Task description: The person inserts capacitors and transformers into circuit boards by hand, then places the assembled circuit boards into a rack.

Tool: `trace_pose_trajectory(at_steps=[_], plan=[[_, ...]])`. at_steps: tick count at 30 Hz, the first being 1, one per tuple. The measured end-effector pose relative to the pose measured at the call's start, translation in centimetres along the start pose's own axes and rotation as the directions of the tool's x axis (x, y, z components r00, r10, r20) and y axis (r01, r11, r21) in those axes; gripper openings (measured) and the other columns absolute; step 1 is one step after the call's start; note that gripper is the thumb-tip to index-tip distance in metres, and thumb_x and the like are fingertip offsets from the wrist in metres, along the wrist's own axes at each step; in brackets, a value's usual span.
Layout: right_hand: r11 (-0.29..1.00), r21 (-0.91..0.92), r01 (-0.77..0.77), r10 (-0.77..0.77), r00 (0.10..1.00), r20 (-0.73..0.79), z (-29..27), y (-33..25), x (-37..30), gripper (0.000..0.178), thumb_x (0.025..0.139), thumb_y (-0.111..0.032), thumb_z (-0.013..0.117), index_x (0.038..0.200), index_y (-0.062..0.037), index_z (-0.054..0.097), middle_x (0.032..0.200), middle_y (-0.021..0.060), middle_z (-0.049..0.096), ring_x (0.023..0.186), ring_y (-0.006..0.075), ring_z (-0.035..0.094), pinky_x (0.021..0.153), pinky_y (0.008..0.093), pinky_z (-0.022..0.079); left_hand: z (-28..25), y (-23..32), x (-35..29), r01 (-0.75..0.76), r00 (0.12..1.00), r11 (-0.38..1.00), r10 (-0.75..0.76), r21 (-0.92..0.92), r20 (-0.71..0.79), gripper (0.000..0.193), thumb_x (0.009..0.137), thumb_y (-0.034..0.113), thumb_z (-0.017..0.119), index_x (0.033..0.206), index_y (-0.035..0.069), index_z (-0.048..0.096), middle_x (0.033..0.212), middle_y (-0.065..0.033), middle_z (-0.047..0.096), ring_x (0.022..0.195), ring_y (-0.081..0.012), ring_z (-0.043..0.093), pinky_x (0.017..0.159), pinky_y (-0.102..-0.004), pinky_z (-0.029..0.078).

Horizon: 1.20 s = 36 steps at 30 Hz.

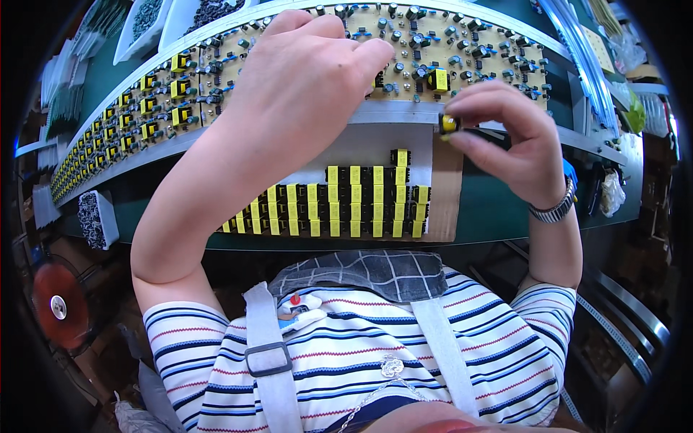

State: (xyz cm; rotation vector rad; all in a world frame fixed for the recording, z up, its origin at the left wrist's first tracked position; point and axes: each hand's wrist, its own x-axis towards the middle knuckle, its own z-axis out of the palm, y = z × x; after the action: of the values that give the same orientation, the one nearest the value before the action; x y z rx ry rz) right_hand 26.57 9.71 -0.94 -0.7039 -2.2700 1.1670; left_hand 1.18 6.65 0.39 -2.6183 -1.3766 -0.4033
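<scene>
Pinching a small black-and-yellow component between thumb and forefinger, the right hand is closed down to the width of the piece, its other fingers curled. The piece sits at the fingertips, on the hand's left side, by the near metal rail of the circuit-board panel; foreshortening hides its long axis. Just beyond that rail, up and slightly left of it, stands a mounted yellow block. The left hand is farther off, leftward over the panel, its grip hidden, so I cannot tell what it holds. Rows of similar components lie toward the tabletop's near edge, on a cardboard sheet.
</scene>
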Motion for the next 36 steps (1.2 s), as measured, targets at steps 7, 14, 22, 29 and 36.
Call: trace_pose_trajectory(at_steps=[7,14,22,29,36], plan=[[0.993,-0.100,0.068,-0.087,0.975,-0.203,-0.8,0.4,1.3,0.027,0.081,-0.008,0.071,0.106,-0.0006,0.065,0.101,0.0078,0.064,0.091,0.0161,0.065,0.082,0.0257,0.053,-0.8,0.5,0.2,-0.048,0.999,0.998,0.048,0.028,-0.023,0.031,0.073,0.010,0.070,0.103,0.011,0.064,0.072,-0.0012,0.063,0.079,-0.0188,0.059,0.080,-0.0334,0.042],[0.994,-0.102,0.034,-0.049,0.987,-0.152,-1.6,0.8,1.9,0.028,0.084,-0.005,0.067,0.111,0.0014,0.061,0.110,0.0099,0.060,0.099,0.0165,0.062,0.089,0.0264,0.051,-0.7,0.2,0.4,-0.054,0.999,0.998,0.053,0.044,0.011,0.030,0.072,0.009,0.071,0.102,0.011,0.064,0.074,-0.0011,0.064,0.081,-0.0183,0.059,0.080,-0.0341,0.042],[0.987,-0.161,0.006,-0.043,0.974,-0.223,-2.0,1.5,2.0,0.028,0.084,-0.007,0.067,0.111,0.0007,0.062,0.111,0.0106,0.060,0.099,0.0171,0.063,0.087,0.0265,0.052,-0.6,-0.7,-1.1,-0.046,0.997,0.999,0.046,0.002,-0.056,0.024,0.074,0.009,0.070,0.097,0.008,0.065,0.086,-0.0044,0.065,0.086,-0.0209,0.059,0.081,-0.0349,0.043],[0.885,-0.458,0.087,-0.154,0.982,-0.112,-2.5,1.9,3.8,0.030,0.083,-0.010,0.069,0.112,-0.0036,0.063,0.106,0.0095,0.065,0.095,0.0177,0.065,0.084,0.0276,0.054,0.1,-0.5,-3.3,0.016,0.992,0.995,-0.028,-0.095,-0.126,0.018,0.077,0.010,0.070,0.093,0.005,0.066,0.091,-0.0053,0.063,0.087,-0.0236,0.058,0.077,-0.0356,0.044],[0.781,-0.613,0.121,-0.166,0.986,-0.017,-2.1,1.9,5.0,0.033,0.083,-0.012,0.069,0.115,-0.0065,0.062,0.101,0.0093,0.068,0.092,0.0181,0.067,0.081,0.0290,0.054,0.0,2.5,-4.9,-0.005,0.998,0.918,0.030,-0.396,0.058,0.023,0.075,0.012,0.067,0.097,0.007,0.064,0.088,-0.0049,0.058,0.086,-0.0206,0.056,0.071,-0.0324,0.045]])
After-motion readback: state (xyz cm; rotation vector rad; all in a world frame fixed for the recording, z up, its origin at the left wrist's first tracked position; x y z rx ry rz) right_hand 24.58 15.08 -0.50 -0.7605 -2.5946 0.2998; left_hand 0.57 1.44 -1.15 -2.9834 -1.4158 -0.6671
